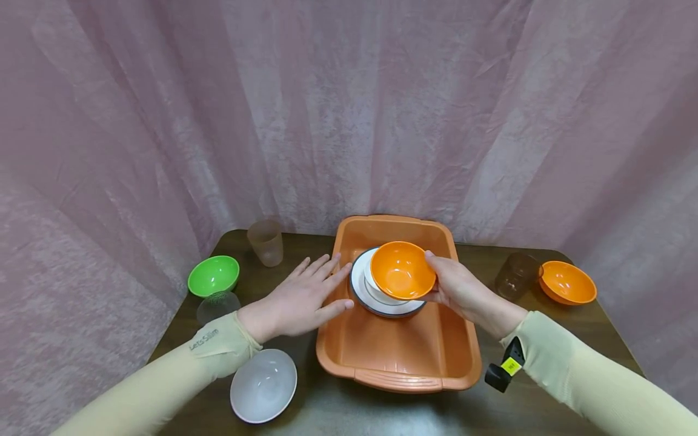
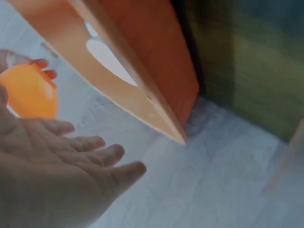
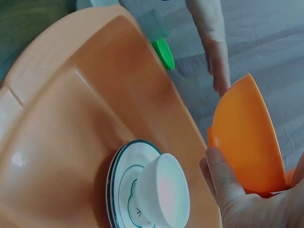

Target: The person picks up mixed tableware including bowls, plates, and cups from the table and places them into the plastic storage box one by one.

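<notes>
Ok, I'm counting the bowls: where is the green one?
In the head view the green bowl sits on the table's far left, left of the left hand, between the frosted cup and a clear upturned glass.
</notes>
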Available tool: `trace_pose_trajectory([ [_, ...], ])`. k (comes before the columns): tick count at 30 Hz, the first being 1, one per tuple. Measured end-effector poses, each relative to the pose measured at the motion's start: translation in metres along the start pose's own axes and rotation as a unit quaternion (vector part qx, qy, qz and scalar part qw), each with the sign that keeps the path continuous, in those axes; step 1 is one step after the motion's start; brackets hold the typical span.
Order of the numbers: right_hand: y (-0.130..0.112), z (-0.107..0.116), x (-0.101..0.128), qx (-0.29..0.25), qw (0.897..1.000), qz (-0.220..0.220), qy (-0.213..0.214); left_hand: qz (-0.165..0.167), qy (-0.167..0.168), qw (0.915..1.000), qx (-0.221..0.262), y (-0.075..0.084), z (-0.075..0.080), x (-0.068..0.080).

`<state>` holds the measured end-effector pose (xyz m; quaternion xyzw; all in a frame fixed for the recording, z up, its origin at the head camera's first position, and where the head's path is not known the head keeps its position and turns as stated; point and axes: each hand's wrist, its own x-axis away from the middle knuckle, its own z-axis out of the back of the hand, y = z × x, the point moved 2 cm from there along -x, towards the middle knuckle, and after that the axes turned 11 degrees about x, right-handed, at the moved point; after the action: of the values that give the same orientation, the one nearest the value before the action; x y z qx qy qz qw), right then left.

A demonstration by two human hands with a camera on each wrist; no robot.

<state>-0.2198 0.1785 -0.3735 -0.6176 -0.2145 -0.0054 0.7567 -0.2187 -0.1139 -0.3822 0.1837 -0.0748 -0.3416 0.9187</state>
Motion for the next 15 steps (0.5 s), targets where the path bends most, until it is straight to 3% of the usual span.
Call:
trace_pose_trajectory([
  [2, 0.001, 0.000, 0.000, -0.003, 1.000, -0.003, 0.002, 0.010, -0.002, 0.9968, 0.080, 0.002, 0.002, -0.003],
  [4, 0.001, 0.001, 0.000, -0.007, 1.000, -0.006, 0.007, 0.020, -0.006, 0.9844, 0.175, 0.005, 0.002, -0.007],
  [8, 0.002, 0.001, -0.001, -0.010, 1.000, -0.003, 0.011, 0.066, -0.017, 0.9357, 0.346, 0.014, 0.003, -0.016],
  [12, 0.003, -0.001, -0.001, -0.009, 1.000, 0.004, 0.005, 0.115, -0.018, 0.8618, 0.494, 0.023, -0.003, -0.027],
  [15, 0.003, -0.003, -0.001, -0.013, 1.000, 0.001, 0.007, 0.144, -0.016, 0.7943, 0.590, 0.031, -0.007, -0.036],
])
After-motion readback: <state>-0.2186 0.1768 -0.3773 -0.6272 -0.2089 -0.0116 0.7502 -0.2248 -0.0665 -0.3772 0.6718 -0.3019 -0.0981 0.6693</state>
